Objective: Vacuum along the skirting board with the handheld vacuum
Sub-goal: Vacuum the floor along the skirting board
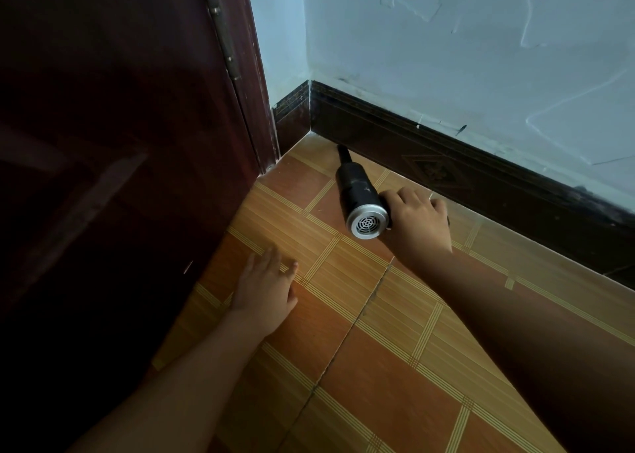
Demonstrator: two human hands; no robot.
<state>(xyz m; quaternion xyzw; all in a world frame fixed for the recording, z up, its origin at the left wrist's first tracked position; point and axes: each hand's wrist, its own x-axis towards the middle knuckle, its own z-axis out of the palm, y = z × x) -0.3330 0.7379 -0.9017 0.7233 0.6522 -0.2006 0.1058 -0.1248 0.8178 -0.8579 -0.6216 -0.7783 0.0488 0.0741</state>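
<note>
Down low, the person's right hand (417, 217) is wrapped round the handle of the handheld vacuum (355, 188), which sits just over the orange tiled floor (378, 366). Its thin black nozzle (344, 155) points to the far corner. The tip looks like it touches the bottom of the dark skirting board (446, 167), but the shadow makes that hard to see. The vacuum's round silver end faces near. The left hand (266, 289) lies flat on the tiles with fingers spread, holding nothing, beside the dark red door (120, 126) on the left.

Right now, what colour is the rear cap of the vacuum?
The rear cap is silver; head view.
</note>
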